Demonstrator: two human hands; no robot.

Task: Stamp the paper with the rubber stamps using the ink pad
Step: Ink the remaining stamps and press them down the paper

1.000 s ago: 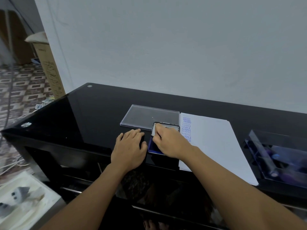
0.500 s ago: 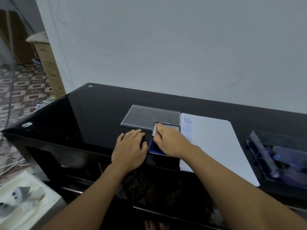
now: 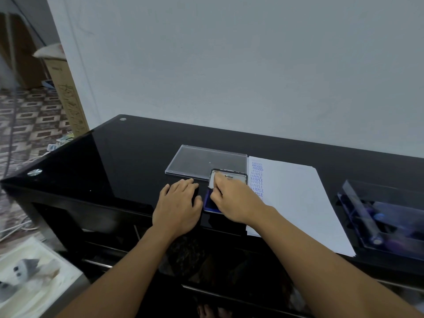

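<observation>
The left hand [image 3: 177, 207] lies flat on the tabletop [image 3: 126, 161], fingers [image 3: 187, 185] straight and together, just beside the ink pad [image 3: 209, 203]. The right hand [image 3: 234, 200] curls tightly over the pad's blue surface; anything it pinches is hidden. The stamped paper [image 3: 293, 198] lies just right of it.

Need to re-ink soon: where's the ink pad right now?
Head view, centre: the ink pad lies partly under the right hand, between the left hand and the paper.

The ink pad [image 3: 213, 198] lies between the left hand [image 3: 177, 206] and the paper [image 3: 296, 200], before the lid [image 3: 195, 161].
</observation>
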